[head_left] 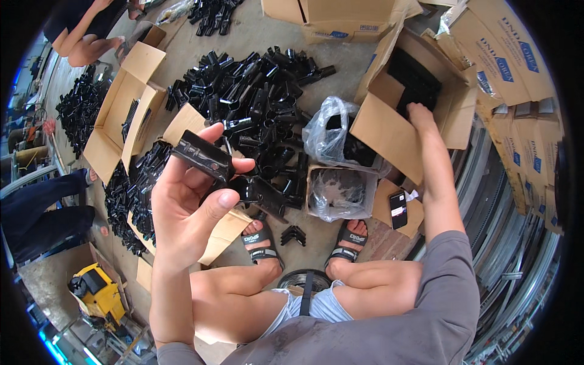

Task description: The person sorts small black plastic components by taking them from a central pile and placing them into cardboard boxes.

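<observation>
My left hand (182, 213) is raised in front of me, its fingers and thumb closed on a shiny black metal bracket (204, 157). A second black piece (264, 196) shows just past the thumb; I cannot tell whether it is joined to the held one. At the right, my right hand (420, 114) reaches into an open cardboard box (389, 131) and touches the black parts (413, 76) stacked inside. Its fingertips are hidden among them. Beyond my left hand spreads a large heap of black metal brackets (255, 97) on the floor.
Between my sandalled feet lies a small stack of V-shaped black pieces (294, 235). A plastic-lined box (340, 191) and a phone (398, 210) on cardboard are near my right foot. Another open box (118, 115) stands at left. Other people sit at the left; metal lengths (517, 267) line the right.
</observation>
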`<state>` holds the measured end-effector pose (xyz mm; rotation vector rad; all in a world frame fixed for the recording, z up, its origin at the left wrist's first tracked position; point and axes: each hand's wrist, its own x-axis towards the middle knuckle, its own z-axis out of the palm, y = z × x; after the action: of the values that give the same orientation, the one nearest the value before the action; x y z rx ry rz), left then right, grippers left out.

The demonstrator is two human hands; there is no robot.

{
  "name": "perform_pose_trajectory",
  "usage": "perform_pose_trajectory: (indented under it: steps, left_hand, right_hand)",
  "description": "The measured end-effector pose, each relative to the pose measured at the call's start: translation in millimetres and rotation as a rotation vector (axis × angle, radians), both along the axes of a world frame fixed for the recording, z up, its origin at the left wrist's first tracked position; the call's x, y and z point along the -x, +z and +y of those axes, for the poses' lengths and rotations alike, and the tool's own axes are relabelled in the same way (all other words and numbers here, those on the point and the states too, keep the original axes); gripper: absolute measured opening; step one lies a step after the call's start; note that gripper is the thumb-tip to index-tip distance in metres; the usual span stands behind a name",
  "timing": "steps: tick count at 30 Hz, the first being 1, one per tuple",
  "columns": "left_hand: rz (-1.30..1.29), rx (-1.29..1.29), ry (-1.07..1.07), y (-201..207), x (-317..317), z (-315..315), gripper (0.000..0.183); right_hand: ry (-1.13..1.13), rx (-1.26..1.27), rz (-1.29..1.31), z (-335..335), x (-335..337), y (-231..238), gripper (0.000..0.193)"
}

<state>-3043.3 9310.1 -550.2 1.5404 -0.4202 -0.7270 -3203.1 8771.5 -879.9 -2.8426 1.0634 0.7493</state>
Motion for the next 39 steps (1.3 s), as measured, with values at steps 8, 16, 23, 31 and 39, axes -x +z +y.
perform_pose_trajectory:
  steps: [8, 16, 23, 31, 39]
  left_hand:
    - [0.008, -0.004, 0.026, -0.9, -3.9, -9.5, 0.076]
    - [0.019, -0.037, 0.019, 2.6, 1.8, -3.6, 0.084]
    - [0.057, -0.021, 0.043, -5.1, -1.4, -1.1, 0.075]
    - [-0.009, -0.096, 0.021, -8.5, 2.5, -17.0, 0.083]
    - [0.002, -0.086, 0.002, -8.5, 3.3, -19.7, 0.082]
  right_hand:
    - [0.074, -0.184, 0.021, -14.6, 18.2, 3.2, 0.030]
    - [0.023, -0.118, 0.139, -7.0, -4.4, 3.7, 0.034]
    - [0.008, -0.310, 0.111, -17.0, 1.3, -5.4, 0.056]
    - [-0.037, -0.363, 0.001, -19.0, 19.9, 6.5, 0.060]
    - [-0.057, -0.384, 0.032, -35.1, 26.2, -24.5, 0.064]
